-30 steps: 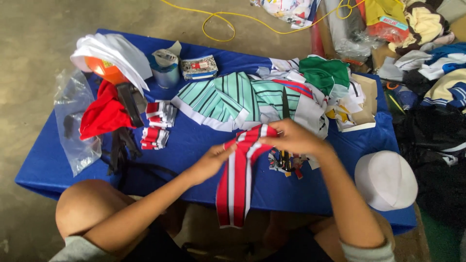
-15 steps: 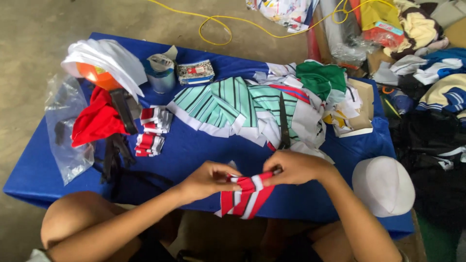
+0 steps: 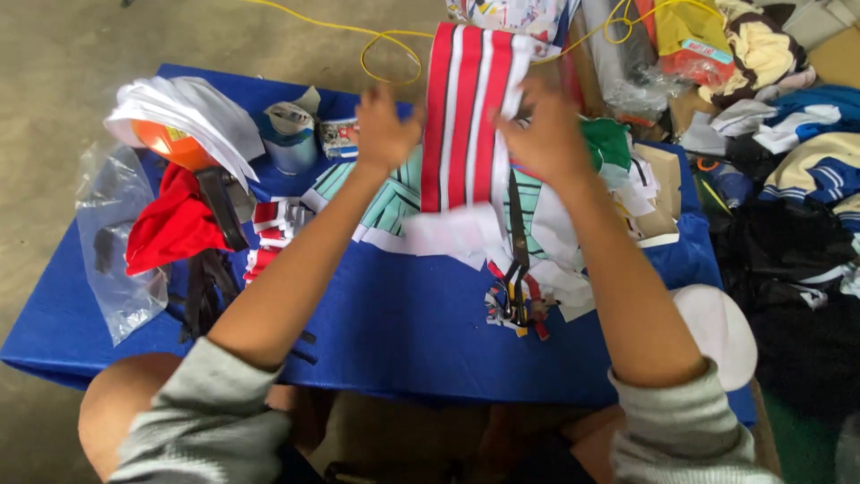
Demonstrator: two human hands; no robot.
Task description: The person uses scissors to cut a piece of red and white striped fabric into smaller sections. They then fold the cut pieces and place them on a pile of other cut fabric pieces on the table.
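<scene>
I hold up a red, white and black striped fabric piece above the blue table. My left hand grips its left edge and my right hand grips its right edge, so the cloth hangs spread between them. Under it lie green-and-white striped fabric pieces and white cut pieces. Black scissors rest on the table among small red and white scraps, below my right forearm.
At the left lie a clear plastic bag, red cloth, an orange object under white sheets and a tape roll. A white cap sits at the right edge. Piled clothes and a yellow cord lie beyond.
The striped piece was folded low near the table's front edge between both hands; now both hands have raised it up and away, opened out flat.
</scene>
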